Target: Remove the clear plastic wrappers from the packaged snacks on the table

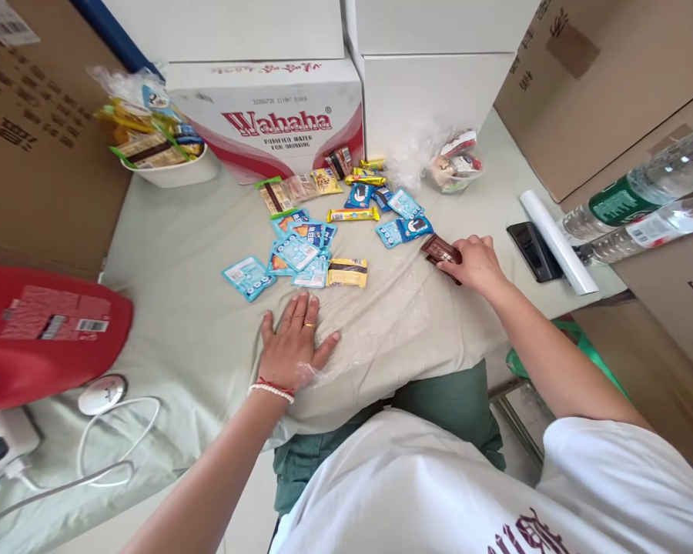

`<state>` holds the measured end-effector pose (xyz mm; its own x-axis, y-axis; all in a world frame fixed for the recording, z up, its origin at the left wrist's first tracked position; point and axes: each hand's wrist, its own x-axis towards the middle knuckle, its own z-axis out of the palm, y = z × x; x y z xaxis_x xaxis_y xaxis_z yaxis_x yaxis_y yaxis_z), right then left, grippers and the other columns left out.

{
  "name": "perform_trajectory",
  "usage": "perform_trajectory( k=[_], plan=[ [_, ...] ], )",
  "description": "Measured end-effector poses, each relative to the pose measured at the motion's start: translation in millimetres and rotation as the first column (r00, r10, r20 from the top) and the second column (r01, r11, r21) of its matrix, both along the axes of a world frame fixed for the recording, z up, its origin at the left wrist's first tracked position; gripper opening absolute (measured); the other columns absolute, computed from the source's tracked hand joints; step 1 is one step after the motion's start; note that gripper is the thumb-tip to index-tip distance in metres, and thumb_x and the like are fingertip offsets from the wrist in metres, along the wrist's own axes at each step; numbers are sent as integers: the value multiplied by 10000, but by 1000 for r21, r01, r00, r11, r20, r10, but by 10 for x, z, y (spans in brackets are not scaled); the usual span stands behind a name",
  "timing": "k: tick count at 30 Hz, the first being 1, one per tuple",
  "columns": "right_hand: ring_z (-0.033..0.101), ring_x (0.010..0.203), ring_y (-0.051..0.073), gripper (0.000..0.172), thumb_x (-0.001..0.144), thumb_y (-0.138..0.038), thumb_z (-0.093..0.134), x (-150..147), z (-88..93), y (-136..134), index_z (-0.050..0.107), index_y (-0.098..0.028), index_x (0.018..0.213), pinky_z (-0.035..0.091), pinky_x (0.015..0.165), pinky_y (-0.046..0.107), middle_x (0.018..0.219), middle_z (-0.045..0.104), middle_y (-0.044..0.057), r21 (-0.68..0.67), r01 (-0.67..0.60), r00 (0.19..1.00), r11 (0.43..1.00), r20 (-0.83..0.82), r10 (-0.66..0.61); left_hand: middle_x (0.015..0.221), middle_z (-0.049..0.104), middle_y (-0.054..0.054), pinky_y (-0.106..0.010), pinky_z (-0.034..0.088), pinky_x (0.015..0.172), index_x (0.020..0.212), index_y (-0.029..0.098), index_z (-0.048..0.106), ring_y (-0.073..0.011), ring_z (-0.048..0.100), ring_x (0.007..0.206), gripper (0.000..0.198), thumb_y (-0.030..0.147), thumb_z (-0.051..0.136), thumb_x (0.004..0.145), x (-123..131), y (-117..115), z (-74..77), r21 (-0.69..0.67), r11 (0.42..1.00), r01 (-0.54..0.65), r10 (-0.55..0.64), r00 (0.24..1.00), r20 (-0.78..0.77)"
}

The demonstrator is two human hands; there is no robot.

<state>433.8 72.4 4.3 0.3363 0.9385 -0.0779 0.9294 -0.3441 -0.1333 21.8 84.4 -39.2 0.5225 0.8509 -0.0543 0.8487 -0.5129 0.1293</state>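
Note:
My left hand [293, 338] lies flat with fingers spread on the pale green cloth [179, 308], pressing the edge of a clear plastic bag [375, 323]. My right hand [474, 265] is closed on a brown snack packet [439, 250] at the right of the pile. Several small snack packets [317, 238], blue, yellow and brown, are scattered on the cloth beyond both hands.
A white bowl of snacks [167, 165] sits at the back left, a Wahaha box [266, 115] behind the pile, and a clear bag of snacks [453, 161] at the back right. A phone [534, 250], a white roll [557, 242] and two water bottles [641, 204] lie right. A red object [40, 331] and cables [109, 438] lie left.

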Motion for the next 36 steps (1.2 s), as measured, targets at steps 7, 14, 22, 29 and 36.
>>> perform_trajectory(
  k=[7, 14, 22, 29, 36],
  plan=[
    [582, 1039, 366, 606, 808, -681, 718, 151, -201, -188, 696, -179, 1148, 513, 907, 510, 1066, 627, 163, -49, -1, 1000, 999, 2, 1, 1735, 215, -229, -715, 60, 1259, 1675, 110, 220, -389, 240, 1609, 914, 676, 387, 977, -28, -14, -8, -34, 999, 23, -22, 1000, 17],
    [619, 1048, 385, 456, 822, -465, 776, -157, 230, -16, 680, -156, 1142, 509, 915, 521, 1064, 653, 198, 38, 7, 998, 999, -70, -5, 1729, 190, -272, -726, -13, 1252, 1679, 72, 145, -397, 197, 1622, 1021, 750, 395, 959, -25, -18, -34, -51, 999, 3, -1, 1000, 27],
    [557, 1093, 344, 459, 845, -354, 770, -1451, 269, 74, 648, -134, 1228, 460, 959, 438, 1184, 620, 171, 29, -658, 714, 753, -295, 635, 1726, 189, -277, -713, -22, 1260, 1674, 29, 103, -378, 182, 1629, 905, 625, 313, 1026, -33, -27, -48, -37, 999, -3, 4, 1000, 27],
    [600, 1008, 293, 376, 767, -213, 834, -1157, 329, -721, 694, -212, 1116, 479, 873, 388, 1086, 654, 95, -168, -848, 510, 503, -516, 688, 1738, 197, -224, -700, 15, 1276, 1672, 74, 194, -335, 187, 1635, 812, 590, 272, 1050, -12, -30, -64, -21, 999, -44, 45, 998, 37],
    [600, 1062, 314, 422, 872, -386, 759, -946, 658, -369, 644, -240, 1251, 489, 917, 413, 1124, 643, 111, -11, -673, 667, 739, -440, 601, 1734, 199, -234, -711, 23, 1272, 1670, 80, 203, -345, 202, 1630, 872, 658, 312, 1026, -1, -33, -40, -13, 999, -38, 39, 998, 47]
  ],
)
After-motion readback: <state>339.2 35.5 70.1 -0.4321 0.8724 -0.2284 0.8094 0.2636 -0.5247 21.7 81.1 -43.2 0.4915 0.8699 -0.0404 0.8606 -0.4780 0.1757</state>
